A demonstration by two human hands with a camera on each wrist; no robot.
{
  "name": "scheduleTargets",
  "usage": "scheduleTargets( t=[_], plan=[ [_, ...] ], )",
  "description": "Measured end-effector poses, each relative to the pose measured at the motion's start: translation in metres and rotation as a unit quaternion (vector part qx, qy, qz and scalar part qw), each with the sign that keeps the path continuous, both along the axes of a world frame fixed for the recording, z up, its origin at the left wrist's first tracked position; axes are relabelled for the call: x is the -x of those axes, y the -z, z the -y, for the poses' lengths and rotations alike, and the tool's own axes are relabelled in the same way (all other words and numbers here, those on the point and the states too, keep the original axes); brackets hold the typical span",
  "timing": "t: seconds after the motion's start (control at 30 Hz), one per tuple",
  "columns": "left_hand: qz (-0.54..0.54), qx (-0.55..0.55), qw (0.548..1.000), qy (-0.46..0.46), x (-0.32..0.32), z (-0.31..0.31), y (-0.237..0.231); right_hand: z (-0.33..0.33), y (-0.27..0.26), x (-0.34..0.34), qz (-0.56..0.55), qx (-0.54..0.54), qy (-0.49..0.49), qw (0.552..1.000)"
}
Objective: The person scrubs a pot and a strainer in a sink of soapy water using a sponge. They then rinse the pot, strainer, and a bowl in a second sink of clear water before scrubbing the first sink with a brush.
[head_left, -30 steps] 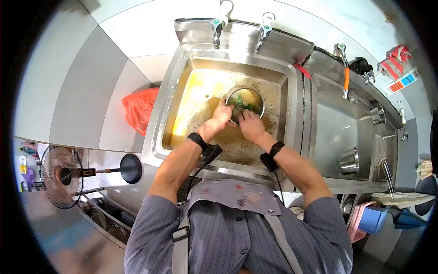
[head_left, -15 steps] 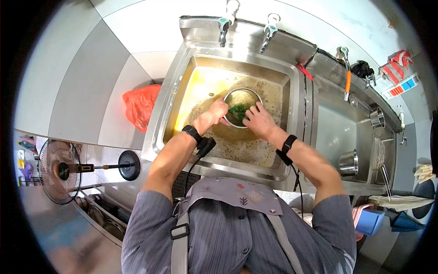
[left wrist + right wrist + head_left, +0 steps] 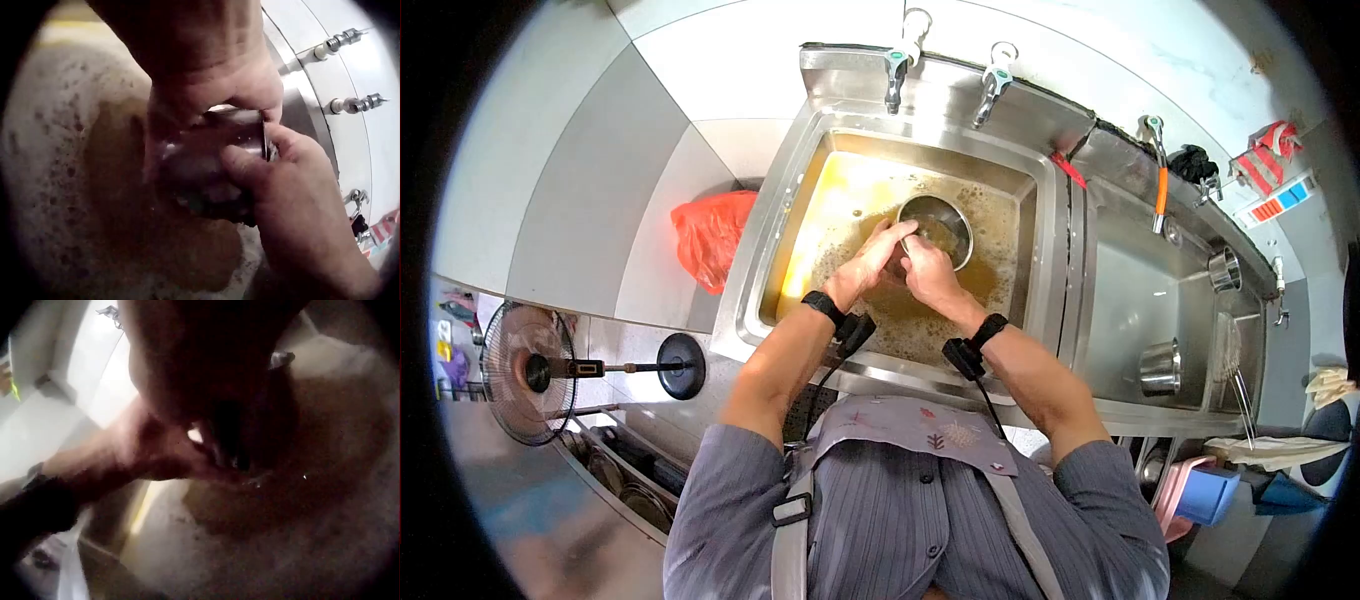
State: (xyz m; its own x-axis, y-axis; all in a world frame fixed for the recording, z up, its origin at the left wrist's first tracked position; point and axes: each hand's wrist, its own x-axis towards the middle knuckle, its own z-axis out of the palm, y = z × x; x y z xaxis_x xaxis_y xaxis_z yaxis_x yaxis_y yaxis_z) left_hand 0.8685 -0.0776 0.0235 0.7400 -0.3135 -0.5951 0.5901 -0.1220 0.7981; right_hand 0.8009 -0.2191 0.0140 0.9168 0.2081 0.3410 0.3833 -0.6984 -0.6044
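Find the metal pot (image 3: 203, 165) inside the sink (image 3: 1050, 235), clamped at wall and rim in the grip of left hand (image 3: 870, 264) and right hand (image 3: 932, 276), probably light and stiff but slippery when wet, so better to hold firmly near the rim.

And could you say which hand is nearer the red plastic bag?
The left hand, over the sink, right of the red plastic bag; the right hand is farther right.

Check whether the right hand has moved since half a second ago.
Yes. In the head view, the right hand has shifted left, farther from the right rim of the foamy sink.
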Motion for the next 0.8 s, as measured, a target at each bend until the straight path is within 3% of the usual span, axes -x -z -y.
scheduleTargets(
  t=[0.07, 0.17, 0.23, 0.3, 0.33, 0.43, 0.5, 0.57, 0.6, 0.63, 0.7, 0.73, 0.8],
  plan=[
    [-0.042, 0.123, 0.991, -0.011, -0.001, -0.006, 0.016, -0.002, -0.003, 0.002, -0.003, -0.002, -0.020, 1.000],
    [-0.061, 0.035, 0.997, -0.019, -0.001, -0.010, 0.007, 0.009, -0.011, 0.005, -0.023, 0.041, -0.086, 0.995],
    [-0.047, 0.081, 0.995, -0.040, -0.005, -0.009, 0.005, 0.031, -0.020, 0.008, -0.044, 0.088, -0.134, 0.986],
    [-0.040, -0.014, 0.999, 0.011, -0.010, -0.018, -0.005, 0.058, -0.024, 0.011, 0.016, 0.252, -0.242, 0.937],
    [-0.065, -0.005, 0.998, 0.028, -0.022, -0.023, 0.014, 0.068, -0.023, 0.008, 0.040, 0.296, -0.235, 0.925],
    [-0.013, 0.018, 1.000, 0.018, -0.014, -0.014, -0.001, 0.069, -0.016, 0.009, -0.004, 0.315, -0.207, 0.926],
    [0.021, 0.043, 0.999, 0.022, -0.012, -0.009, 0.000, 0.054, -0.011, 0.014, -0.020, 0.293, -0.179, 0.939],
    [0.054, 0.040, 0.996, -0.056, -0.004, -0.001, 0.010, 0.037, -0.006, 0.012, -0.091, 0.160, -0.105, 0.977],
    [0.067, 0.050, 0.994, -0.077, 0.003, 0.002, 0.008, 0.029, -0.004, 0.009, -0.055, 0.092, -0.085, 0.991],
    [0.051, 0.030, 0.997, -0.047, 0.006, 0.003, 0.006, 0.021, -0.002, 0.007, -0.054, 0.090, -0.084, 0.991],
    [0.089, -0.025, 0.991, -0.095, 0.024, 0.011, -0.006, 0.003, -0.014, 0.005, 0.011, -0.041, -0.008, 0.999],
    [0.053, 0.025, 0.988, -0.140, 0.011, 0.012, 0.033, -0.003, -0.009, 0.003, -0.014, -0.028, -0.005, 1.000],
    [0.040, 0.021, 0.990, -0.136, 0.005, 0.007, 0.020, -0.002, -0.013, 0.006, -0.005, -0.035, -0.042, 0.998]
  ],
)
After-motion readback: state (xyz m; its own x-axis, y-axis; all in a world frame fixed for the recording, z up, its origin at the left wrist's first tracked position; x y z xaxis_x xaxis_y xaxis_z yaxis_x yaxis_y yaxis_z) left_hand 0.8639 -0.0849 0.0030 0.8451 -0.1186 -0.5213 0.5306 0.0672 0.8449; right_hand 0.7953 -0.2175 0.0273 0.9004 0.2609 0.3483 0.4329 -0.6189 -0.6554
